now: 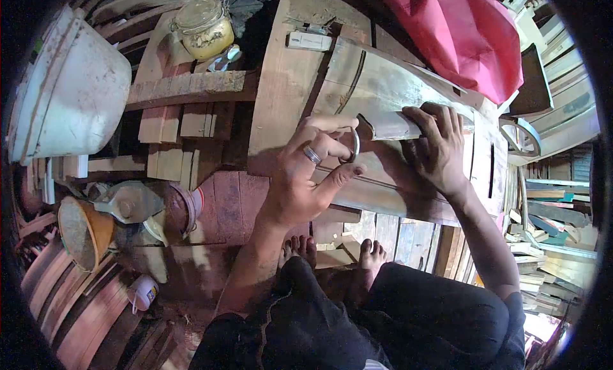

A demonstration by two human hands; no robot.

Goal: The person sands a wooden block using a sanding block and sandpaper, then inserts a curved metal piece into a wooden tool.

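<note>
My left hand (305,172) pinches a thin, pale curved band (356,145), like a ring or hoop, between fingers and thumb. A silver ring (311,155) sits on one of its fingers. My right hand (440,143) is closed over a flat, greyish long piece (388,125) with a dark curved end that points toward the left hand. The band is close to that end; I cannot tell whether they touch. Beneath both hands lies a wide wooden board (383,86) with a dark slot in it.
A white bucket (80,89), a glass jar (203,31) and a small white block (308,41) are at the left and back. Red cloth (460,38) drapes at the upper right. Stacked wood offcuts (552,229) lie right; an orange container (83,233) stands lower left.
</note>
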